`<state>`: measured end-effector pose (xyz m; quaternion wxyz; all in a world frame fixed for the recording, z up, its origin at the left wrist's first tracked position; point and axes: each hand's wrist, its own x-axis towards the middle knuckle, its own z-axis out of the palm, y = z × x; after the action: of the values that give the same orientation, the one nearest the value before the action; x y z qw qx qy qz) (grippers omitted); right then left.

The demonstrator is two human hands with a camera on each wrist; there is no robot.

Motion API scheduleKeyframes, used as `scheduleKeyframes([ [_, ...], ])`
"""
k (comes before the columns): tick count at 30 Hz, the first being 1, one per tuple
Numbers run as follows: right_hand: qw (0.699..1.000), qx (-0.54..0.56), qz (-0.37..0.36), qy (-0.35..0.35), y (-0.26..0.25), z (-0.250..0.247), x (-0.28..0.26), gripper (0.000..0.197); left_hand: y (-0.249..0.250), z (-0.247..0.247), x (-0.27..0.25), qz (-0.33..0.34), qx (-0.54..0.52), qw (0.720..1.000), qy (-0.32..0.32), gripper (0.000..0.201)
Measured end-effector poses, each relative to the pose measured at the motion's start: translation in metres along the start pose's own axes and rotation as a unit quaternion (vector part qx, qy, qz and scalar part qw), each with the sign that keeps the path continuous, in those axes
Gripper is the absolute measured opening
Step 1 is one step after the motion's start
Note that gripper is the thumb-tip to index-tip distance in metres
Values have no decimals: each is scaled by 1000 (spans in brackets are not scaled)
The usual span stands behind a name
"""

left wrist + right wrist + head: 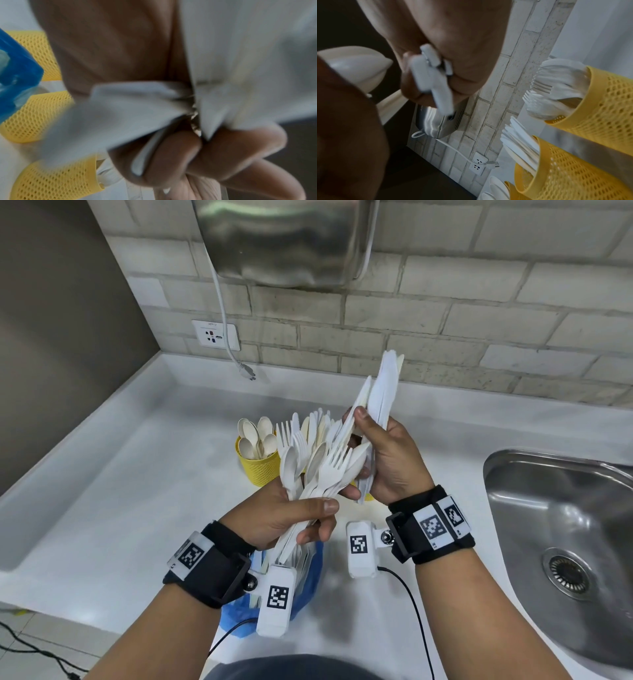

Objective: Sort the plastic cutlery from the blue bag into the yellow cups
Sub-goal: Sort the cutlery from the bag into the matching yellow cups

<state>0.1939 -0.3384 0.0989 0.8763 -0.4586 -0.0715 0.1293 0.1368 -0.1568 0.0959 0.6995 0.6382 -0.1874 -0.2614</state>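
Above the table (137, 474), the left hand (284, 522) grips a mixed bundle (308, 470) over the blue bag (308, 583); the right hand (387, 460) clasps sorted knives (385, 386); sorting seems midway; next, probably, lower them into the knife cup (573, 173).
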Motion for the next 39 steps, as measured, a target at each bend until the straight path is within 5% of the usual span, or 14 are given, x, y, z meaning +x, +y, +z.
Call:
scheduleKeyframes([
  [5, 996, 37, -32, 76, 0, -6, 6, 26, 4, 1, -2, -2, 22, 1000, 10, 35],
  [19, 976, 188, -68, 84, 0, -11, 7, 10, -3, -10, -3, -3, 53, 998, 36, 28],
  [26, 976, 145, -92, 132, 0, -11, 12, 13, -5, -13, 0, 27, 56, 992, 107, 22],
  [31, 974, 122, -107, 159, 1, -7, 11, 39, -9, -13, 5, 24, 42, 984, 173, 15],
  [39, 971, -10, -198, 135, -4, 23, 0, 47, -10, -9, 16, -33, -110, 973, 202, 26],
])
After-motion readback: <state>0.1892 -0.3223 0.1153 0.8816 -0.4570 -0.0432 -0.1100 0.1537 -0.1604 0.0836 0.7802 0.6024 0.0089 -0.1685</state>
